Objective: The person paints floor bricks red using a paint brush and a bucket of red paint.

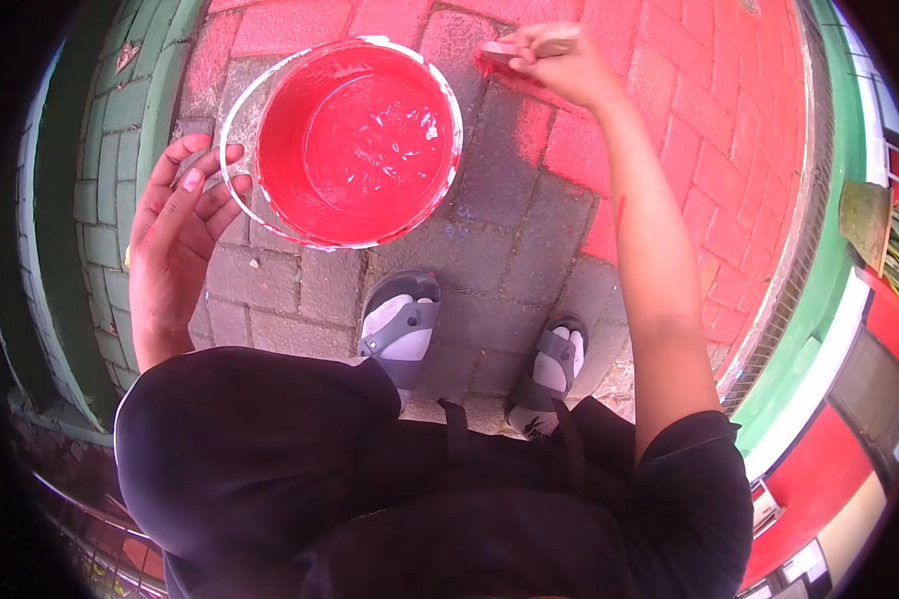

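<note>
A white-rimmed bucket [448, 160] with red paint inside is at upper centre, over the dark paving. My left hand [182, 215] is at its left side, fingers loosely curled at the thin white bucket handle [226, 118], fingertips overlapping it. My right hand [559, 65] reaches out at the top and grips a paintbrush [497, 58]. Red paint coats the brush's bristles, which are at the paving stones beside a partly painted patch. Most of the brush's handle is hidden by my fingers. A red smear marks my right forearm.
Red-painted paving [689, 150] spreads across the top and right; bare grey paving [499, 190] lies in the middle. My sandalled feet [406, 324] stand below the bucket. Green edging [165, 100] runs along the left, with a drain grate [814, 200] and green kerb [837, 270] on the right.
</note>
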Demonstrator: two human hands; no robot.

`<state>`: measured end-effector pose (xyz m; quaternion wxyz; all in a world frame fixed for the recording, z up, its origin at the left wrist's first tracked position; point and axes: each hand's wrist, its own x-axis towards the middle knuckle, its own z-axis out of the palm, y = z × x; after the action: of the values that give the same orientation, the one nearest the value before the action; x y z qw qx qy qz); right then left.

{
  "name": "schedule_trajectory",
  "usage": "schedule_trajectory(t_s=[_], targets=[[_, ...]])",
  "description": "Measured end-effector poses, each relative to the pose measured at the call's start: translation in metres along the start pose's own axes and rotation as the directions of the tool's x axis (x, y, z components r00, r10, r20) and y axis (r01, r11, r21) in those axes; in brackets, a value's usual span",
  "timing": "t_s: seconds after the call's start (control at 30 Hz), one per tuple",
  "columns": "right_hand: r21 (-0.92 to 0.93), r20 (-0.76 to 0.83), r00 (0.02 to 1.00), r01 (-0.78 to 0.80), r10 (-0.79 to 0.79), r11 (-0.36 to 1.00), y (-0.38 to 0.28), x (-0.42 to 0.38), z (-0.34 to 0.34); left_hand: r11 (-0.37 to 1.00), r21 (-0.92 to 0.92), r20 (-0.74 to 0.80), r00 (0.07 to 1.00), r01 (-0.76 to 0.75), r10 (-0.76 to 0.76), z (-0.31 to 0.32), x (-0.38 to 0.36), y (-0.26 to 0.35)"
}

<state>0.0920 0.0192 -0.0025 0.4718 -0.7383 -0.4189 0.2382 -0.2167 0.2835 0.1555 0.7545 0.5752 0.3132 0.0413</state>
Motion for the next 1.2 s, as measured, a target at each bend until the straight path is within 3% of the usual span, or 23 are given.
schedule_trajectory(t_s=[0.03, 0.1, 0.13, 0.2, 0.23, 0.3, 0.33, 0.4, 0.43, 0.5, 0.53, 0.6, 0.67, 0.7, 0.77, 0.9, 0.97, 1.0, 1.07, 1.2], targets=[[0.005, 0.006, 1.000, -0.002, 0.002, 1.000, -0.006, -0.002, -0.004, 1.000, 0.005, -0.016, 1.000, -0.002, 0.002, -0.001, -0.001, 0.000], [-0.199, 0.034, 0.930, -0.352, 0.366, 0.914, -0.026, -0.010, -0.025, 1.000, 0.014, -0.010, 1.000, 0.011, -0.010, -0.004, 0.000, -0.003], [-0.198, 0.035, 0.930, -0.353, 0.367, 0.914, -0.022, -0.013, -0.032, 1.000, 0.025, 0.005, 1.000, 0.016, -0.016, -0.005, 0.000, -0.004], [-0.572, -0.023, 0.953, -0.260, 0.302, 0.778, -0.017, -0.017, -0.046, 1.000, 0.019, 0.013, 1.000, 0.024, -0.024, -0.003, 0.000, -0.006], [-0.577, -0.029, 0.955, -0.258, 0.296, 0.775, -0.018, -0.019, -0.049, 1.000, 0.012, 0.019, 0.999, 0.026, -0.026, -0.001, 0.001, -0.005], [-0.239, -0.053, 0.986, -0.168, 0.160, 0.956, -0.016, -0.023, -0.047, 1.000, 0.005, 0.025, 1.000, 0.011, -0.012, 0.002, 0.002, -0.002], [-0.241, -0.051, 0.987, -0.161, 0.153, 0.957, -0.012, -0.023, -0.041, 1.000, 0.003, 0.026, 1.000, 0.008, -0.008, 0.003, 0.001, -0.002], [0.185, -0.158, 0.971, -0.149, 0.179, 0.971, -0.005, -0.022, -0.025, 1.000, 0.002, 0.027, 1.000, 0.005, -0.005, 0.002, -0.002, -0.002], [0.187, -0.156, 0.972, -0.144, 0.174, 0.972, -0.006, -0.023, -0.023, 1.000, 0.002, 0.033, 0.999, 0.003, -0.003, 0.002, -0.003, -0.001], [-0.131, -0.121, 0.890, -0.454, 0.440, 0.881, -0.011, -0.023, -0.022, 1.000, -0.004, 0.040, 0.999, -0.009, 0.009, 0.007, -0.007, 0.001], [-0.177, -0.263, 0.927, -0.319, 0.267, 0.931, -0.009, -0.025, -0.021, 1.000, -0.013, 0.048, 0.999, -0.016, 0.017, 0.008, -0.009, 0.001], [0.044, -0.468, 0.823, -0.343, 0.322, 0.938, -0.083, -0.034, -0.018, 0.999, -0.020, 0.042, 0.998, -0.035, 0.036, 0.006, -0.009, -0.001], [0.045, -0.553, 0.823, -0.123, 0.127, 0.991, -0.104, -0.045, -0.029, 0.999, -0.035, 0.063, 0.997, -0.041, 0.044, 0.005, -0.009, -0.002], [0.044, -0.537, 0.836, -0.108, 0.115, 0.993, -0.114, -0.048, -0.024, 0.998, -0.041, 0.039, 0.998, -0.051, 0.052, 0.003, -0.008, -0.003], [0.415, -0.554, 0.832, 0.304, -0.026, 0.858, -0.144, -0.052, -0.011, 0.993, -0.102, 0.104, 0.992, -0.067, 0.077, 0.001, -0.003, -0.005], [0.322, -0.237, 0.966, 0.181, -0.106, 0.929, -0.190, -0.036, 0.052, 0.987, -0.146, 0.130, 0.987, -0.073, 0.093, -0.002, 0.002, -0.004], [0.055, -0.037, 0.958, 0.287, -0.285, 0.956, -0.180, -0.020, 0.076, 0.981, -0.168, 0.127, 0.985, -0.092, 0.114, -0.005, 0.004, -0.005], [0.056, -0.031, 0.957, 0.290, -0.289, 0.955, -0.178, -0.016, 0.090, 0.982, -0.170, 0.128, 0.986, -0.085, 0.108, -0.004, 0.003, -0.004], [-0.042, 0.007, 0.995, -0.098, 0.099, 0.994, -0.176, -0.010, 0.113, 0.982, -0.176, 0.123, 0.988, -0.072, 0.094, -0.005, 0.003, -0.004], [-0.094, 0.047, 0.981, -0.186, 0.191, 0.978, -0.180, -0.008, 0.117, 0.977, -0.200, 0.133, 0.986, -0.071, 0.099, -0.007, 0.004, -0.007]])
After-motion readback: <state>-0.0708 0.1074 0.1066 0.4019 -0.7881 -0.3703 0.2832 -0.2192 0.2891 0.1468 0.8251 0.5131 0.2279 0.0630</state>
